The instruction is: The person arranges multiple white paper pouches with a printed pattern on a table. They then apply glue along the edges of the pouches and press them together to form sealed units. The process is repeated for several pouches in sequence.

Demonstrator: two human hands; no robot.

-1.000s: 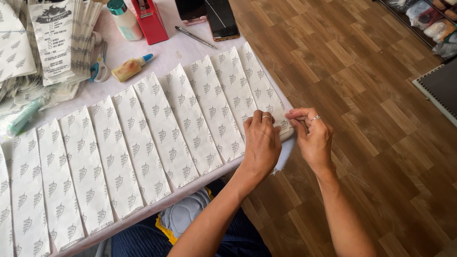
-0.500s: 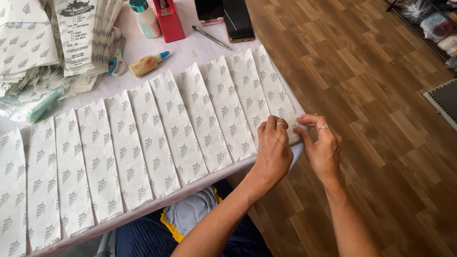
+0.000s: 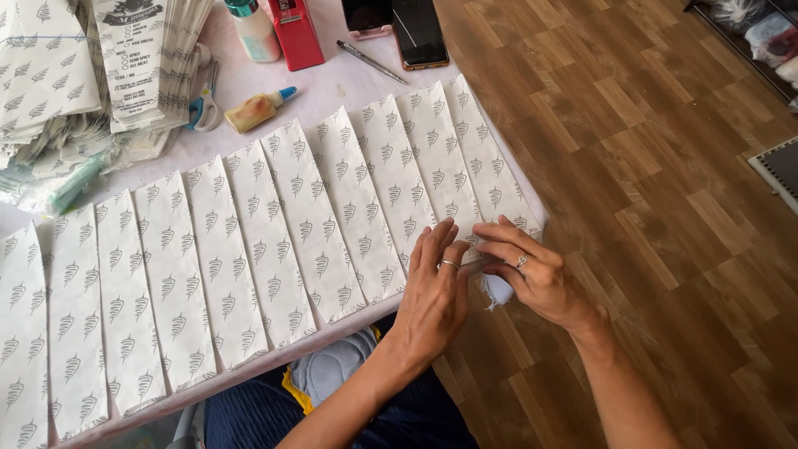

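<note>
A full overlapping row of printed paper sleeves (image 3: 274, 249) already spans the surface (image 3: 332, 83), and at its four o'clock end the left hand (image 3: 432, 291) lies flat, fingers open, while the right hand (image 3: 532, 274) pinches the last sleeve (image 3: 490, 175), apparently the final piece.

1. Patterned white paper sleeves (image 3: 249, 274) lie overlapping in a row across the counter (image 3: 332, 83).
2. Left hand (image 3: 432, 291) presses flat on the sleeves at lower centre.
3. Right hand (image 3: 536, 278) pinches the rightmost sleeve (image 3: 486, 158) at the counter's edge.
4. Glue bottle (image 3: 258, 108), red stapler (image 3: 293, 29) and phone (image 3: 418, 32) sit along the top.
</note>
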